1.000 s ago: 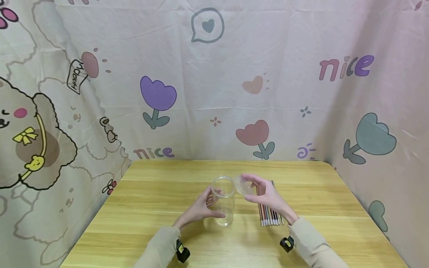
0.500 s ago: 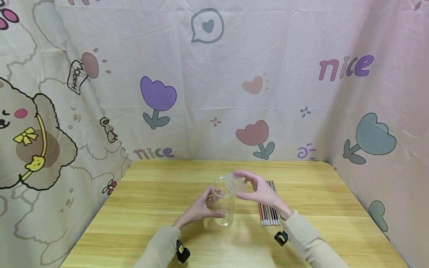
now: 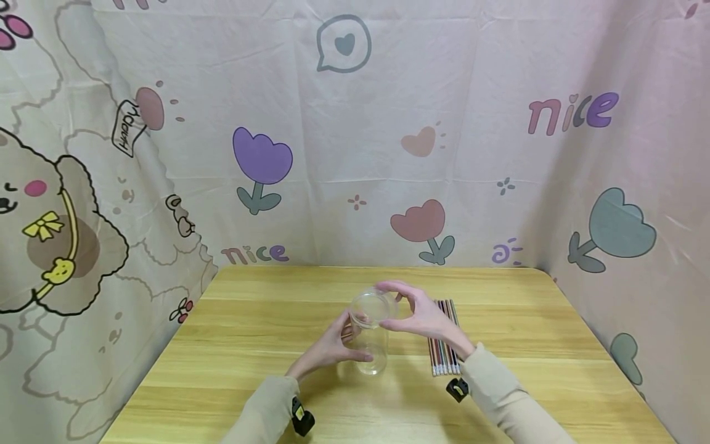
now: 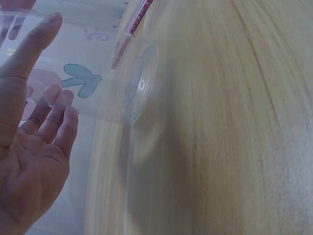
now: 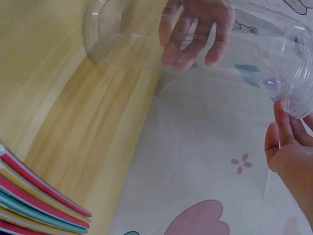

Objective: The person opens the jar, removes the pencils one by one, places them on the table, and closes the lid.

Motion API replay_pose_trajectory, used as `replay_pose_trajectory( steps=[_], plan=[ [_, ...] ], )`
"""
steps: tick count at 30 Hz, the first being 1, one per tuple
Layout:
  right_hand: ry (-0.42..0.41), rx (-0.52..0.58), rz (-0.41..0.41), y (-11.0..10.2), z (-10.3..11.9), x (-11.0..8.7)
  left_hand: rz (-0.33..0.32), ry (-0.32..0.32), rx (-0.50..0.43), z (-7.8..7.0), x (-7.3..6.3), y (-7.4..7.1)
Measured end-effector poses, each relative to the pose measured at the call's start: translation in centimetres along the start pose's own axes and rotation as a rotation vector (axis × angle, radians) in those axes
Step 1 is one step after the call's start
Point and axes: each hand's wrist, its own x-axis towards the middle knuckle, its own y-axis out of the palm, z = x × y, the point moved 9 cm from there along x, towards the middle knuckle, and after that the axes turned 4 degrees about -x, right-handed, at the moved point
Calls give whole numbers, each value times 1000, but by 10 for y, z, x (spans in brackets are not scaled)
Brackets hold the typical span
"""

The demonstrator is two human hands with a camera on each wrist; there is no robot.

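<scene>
A tall clear plastic jar (image 3: 375, 343) is upright in the middle of the wooden table. My left hand (image 3: 334, 343) holds its side, with the thumb nearest me and the fingers behind; they show through the wall in the right wrist view (image 5: 199, 30). Pinched by its edge in my right hand (image 3: 416, 314) is a clear round lid (image 3: 391, 300), at the jar's mouth and toward its right side. Being transparent, the lid blends with the rim, and I cannot tell whether it sits flat on it. In the right wrist view, right fingertips touch beside the rim (image 5: 296, 105).
A row of several striped pencils (image 3: 442, 359) lies on the table (image 3: 249, 320) just right of the jar, partly under my right forearm. Some pencils (image 5: 44, 198) show at lower left in the right wrist view. A printed cloth (image 3: 344, 154) hangs behind the table.
My right hand has moved left with the lid, from beside the jar to its mouth, uncovering more of the pencils' far ends. The left hand and the jar have stayed in place.
</scene>
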Motion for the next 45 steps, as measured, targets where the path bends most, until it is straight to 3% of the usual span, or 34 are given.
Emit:
replay_pose_trajectory(
  steps=[26,36,45],
  plan=[
    [-25,-72,28,12,4,10,-2,-2,6,1,0,0],
    [-14,-58,-8,11,4,9,2,-6,14,3,1,0],
    [-18,-92,-91,12,9,8,6,1,27,4,1,0]
  ],
)
